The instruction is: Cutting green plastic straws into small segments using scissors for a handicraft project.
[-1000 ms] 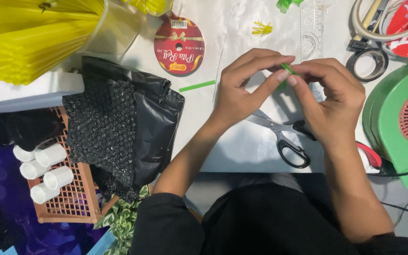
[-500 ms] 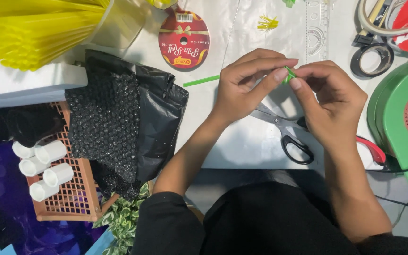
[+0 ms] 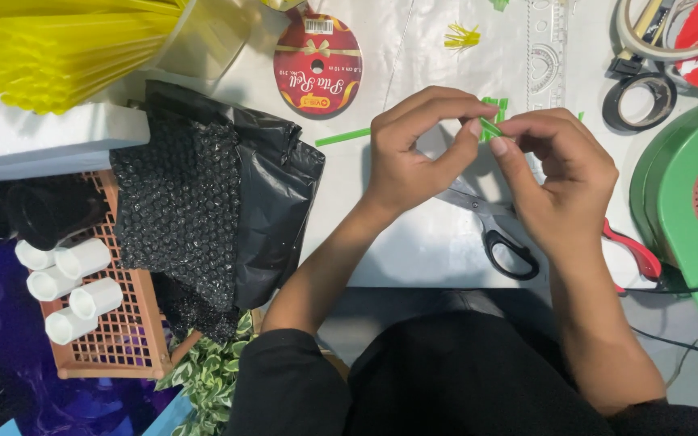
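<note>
White worktable (image 3: pixel 430 250), bright even light

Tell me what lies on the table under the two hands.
Under the left hand and right hand, which pinch a small green piece, lie black-handled scissors on the white table. The blade tips are covered by the left hand, so their ends cannot be seen.

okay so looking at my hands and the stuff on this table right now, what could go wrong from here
The small green straw piece is pinched only at the fingertips of your left hand and right hand, so it could slip or crease. The scissors lie right under your wrists, and a lowered hand might catch the blades. The loose green strip could get brushed away.
</note>
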